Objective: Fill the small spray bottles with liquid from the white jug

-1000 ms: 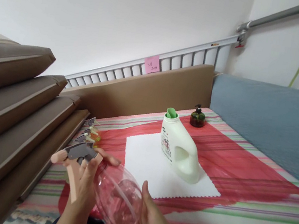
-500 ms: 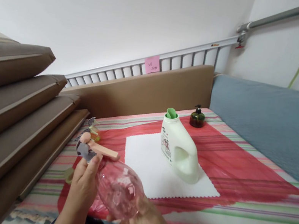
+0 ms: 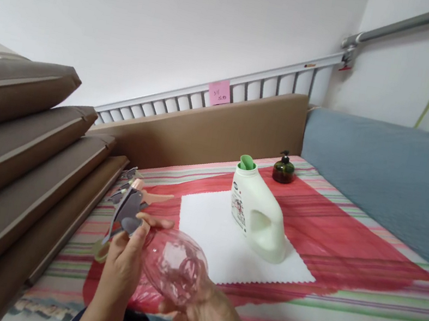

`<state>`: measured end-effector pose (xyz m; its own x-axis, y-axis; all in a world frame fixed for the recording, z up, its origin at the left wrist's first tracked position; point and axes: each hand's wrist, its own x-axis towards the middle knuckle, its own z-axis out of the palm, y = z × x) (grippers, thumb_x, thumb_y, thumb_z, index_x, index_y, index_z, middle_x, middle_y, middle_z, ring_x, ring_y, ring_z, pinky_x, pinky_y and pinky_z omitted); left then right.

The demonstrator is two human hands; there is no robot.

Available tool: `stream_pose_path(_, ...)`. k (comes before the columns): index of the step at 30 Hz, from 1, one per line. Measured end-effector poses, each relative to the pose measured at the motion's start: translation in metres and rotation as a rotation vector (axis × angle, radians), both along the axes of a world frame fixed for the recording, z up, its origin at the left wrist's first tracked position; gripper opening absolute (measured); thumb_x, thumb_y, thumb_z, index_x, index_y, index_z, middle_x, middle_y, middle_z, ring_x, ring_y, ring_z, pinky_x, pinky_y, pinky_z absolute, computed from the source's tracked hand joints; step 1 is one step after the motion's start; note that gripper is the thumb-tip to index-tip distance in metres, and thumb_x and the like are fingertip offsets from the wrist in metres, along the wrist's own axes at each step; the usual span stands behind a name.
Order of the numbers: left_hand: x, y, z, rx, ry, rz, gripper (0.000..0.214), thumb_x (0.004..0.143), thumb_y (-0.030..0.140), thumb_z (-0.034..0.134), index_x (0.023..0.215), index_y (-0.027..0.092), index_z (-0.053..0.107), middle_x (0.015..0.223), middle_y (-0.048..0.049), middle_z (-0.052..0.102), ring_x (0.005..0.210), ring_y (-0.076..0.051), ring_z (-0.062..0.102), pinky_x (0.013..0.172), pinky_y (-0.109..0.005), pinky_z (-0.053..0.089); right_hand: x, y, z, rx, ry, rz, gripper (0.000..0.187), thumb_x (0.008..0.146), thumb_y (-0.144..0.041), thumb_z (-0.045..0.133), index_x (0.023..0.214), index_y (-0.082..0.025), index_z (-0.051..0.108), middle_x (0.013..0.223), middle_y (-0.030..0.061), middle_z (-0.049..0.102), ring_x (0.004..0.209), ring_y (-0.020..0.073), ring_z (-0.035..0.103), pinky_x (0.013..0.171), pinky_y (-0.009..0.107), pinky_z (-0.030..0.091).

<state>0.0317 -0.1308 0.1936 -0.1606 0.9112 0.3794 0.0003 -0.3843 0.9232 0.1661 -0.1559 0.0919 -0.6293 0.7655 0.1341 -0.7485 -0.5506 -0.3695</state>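
A clear spray bottle (image 3: 174, 267) lies tilted between my hands, its see-through body tinted by the red beneath. My left hand (image 3: 124, 263) is closed round its neck end, at the grey and peach spray head (image 3: 127, 210). The spray head points away to the upper left. Cupped round the bottle's bottom end is my right hand (image 3: 212, 312), with its fingers partly under it. Just beyond stands a pale green jug (image 3: 264, 227) with a green spout in its mouth, on a white cloth (image 3: 202, 230) with a zigzag edge.
A dark green pump bottle (image 3: 283, 171) stands behind the jug. Red sheeting (image 3: 324, 218) covers part of the striped cloth (image 3: 373, 316). Brown cushions (image 3: 26, 193) are stacked along the left. A brown padded panel (image 3: 211, 132) and blue padding (image 3: 380, 184) border the back and right.
The spray head has turned in my left hand, so its grey side now shows more and its peach part sits differently. The bottle's body and my right hand have barely moved.
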Motion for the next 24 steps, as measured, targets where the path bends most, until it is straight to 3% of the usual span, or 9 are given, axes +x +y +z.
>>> stream_pose_path(2, -0.001, 0.0, 0.0, -0.015, 0.019, -0.03, 0.017, 0.079, 0.033, 0.055, 0.076, 0.017, 0.059, 0.082, -0.0074, 0.071, 0.086, -0.023, 0.064, 0.087, -0.037, 0.045, -0.002, 0.0, -0.005, -0.028, -0.007, 0.019, 0.057, 0.076, -0.054, 0.058, 0.121, -0.02, 0.047, 0.075, 0.0041, 0.069, 0.061, 0.0156, 0.065, 0.049, 0.022, 0.049)
stream_pose_path(5, -0.003, 0.0, 0.0, -0.019, 0.06, -0.128, 0.022, 0.079, 0.037, 0.054, 0.076, 0.016, 0.058, 0.086, -0.0102, 0.07, 0.094, -0.027, 0.061, 0.09, -0.041, 0.042, -0.004, 0.003, -0.014, -0.061, 0.042, 0.234, 0.073, 0.077, -0.073, 0.031, 0.122, -0.019, 0.048, 0.074, 0.008, 0.07, 0.042, 0.0102, 0.057, 0.041, 0.02, 0.046)
stream_pose_path(8, -0.004, -0.001, 0.001, -0.016, 0.084, -0.27, 0.028, 0.08, 0.043, 0.052, 0.076, 0.016, 0.059, 0.087, -0.0121, 0.07, 0.1, -0.03, 0.058, 0.092, -0.044, 0.039, -0.004, 0.006, -0.018, -0.067, 0.071, 0.439, 0.096, 0.068, -0.083, 0.013, 0.097, -0.005, 0.062, 0.074, 0.0184, 0.07, 0.034, 0.0078, 0.051, 0.034, 0.017, 0.04)
stream_pose_path(10, -0.003, -0.001, 0.001, -0.015, 0.054, -0.321, 0.029, 0.08, 0.044, 0.05, 0.077, 0.016, 0.058, 0.085, -0.0113, 0.069, 0.099, -0.03, 0.059, 0.093, -0.046, 0.039, -0.002, 0.006, -0.016, -0.051, 0.067, 0.507, 0.102, 0.063, -0.087, 0.012, 0.085, -0.002, 0.064, 0.07, 0.0191, 0.069, 0.035, 0.0091, 0.053, 0.031, 0.016, 0.036)
stream_pose_path(12, -0.002, -0.001, -0.002, -0.001, 0.006, -0.294, 0.028, 0.081, 0.044, 0.049, 0.078, 0.017, 0.056, 0.082, -0.0094, 0.069, 0.094, -0.028, 0.061, 0.092, -0.046, 0.04, 0.0, 0.005, -0.011, -0.015, 0.057, 0.451, 0.099, 0.062, -0.087, 0.021, 0.096, -0.004, 0.063, 0.076, 0.0165, 0.069, 0.047, 0.0137, 0.061, 0.035, 0.017, 0.04)
stream_pose_path(15, 0.0, 0.0, -0.006, 0.025, -0.023, -0.19, 0.025, 0.081, 0.042, 0.051, 0.08, 0.017, 0.055, 0.082, -0.0077, 0.069, 0.092, -0.026, 0.062, 0.092, -0.044, 0.04, 0.001, 0.002, -0.005, 0.025, 0.024, 0.152, 0.072, 0.066, -0.068, 0.057, 0.114, -0.015, 0.055, 0.099, 0.011, 0.067, 0.075, 0.0188, 0.066, 0.053, 0.022, 0.05)
stream_pose_path(17, 0.0, 0.001, -0.007, 0.006, -0.014, -0.17, 0.022, 0.08, 0.039, 0.053, 0.08, 0.017, 0.055, 0.086, -0.0081, 0.069, 0.094, -0.026, 0.061, 0.093, -0.043, 0.039, 0.0, 0.002, -0.004, 0.003, -0.001, 0.045, 0.062, 0.067, -0.057, 0.065, 0.112, -0.016, 0.056, 0.097, 0.0091, 0.068, 0.071, 0.0168, 0.066, 0.052, 0.022, 0.051)
stream_pose_path(21, -0.001, 0.003, -0.005, -0.085, -0.01, -0.209, 0.018, 0.079, 0.034, 0.055, 0.079, 0.017, 0.056, 0.084, -0.009, 0.071, 0.09, -0.026, 0.063, 0.088, -0.042, 0.042, 0.0, 0.005, -0.008, -0.081, -0.019, 0.357, 0.087, 0.071, -0.08, 0.026, 0.104, -0.007, 0.058, 0.064, 0.0093, 0.067, 0.035, 0.0092, 0.053, 0.032, 0.018, 0.042)
stream_pose_path(24, -0.003, 0.004, -0.007, -0.054, -0.035, -0.166, 0.019, 0.08, 0.036, 0.053, 0.078, 0.017, 0.056, 0.081, -0.0075, 0.071, 0.087, -0.025, 0.064, 0.086, -0.04, 0.043, 0.003, 0.006, -0.006, -0.005, -0.013, 0.34, 0.085, 0.07, -0.08, 0.028, 0.118, -0.014, 0.05, 0.078, 0.0105, 0.069, 0.052, 0.0158, 0.064, 0.041, 0.023, 0.049)
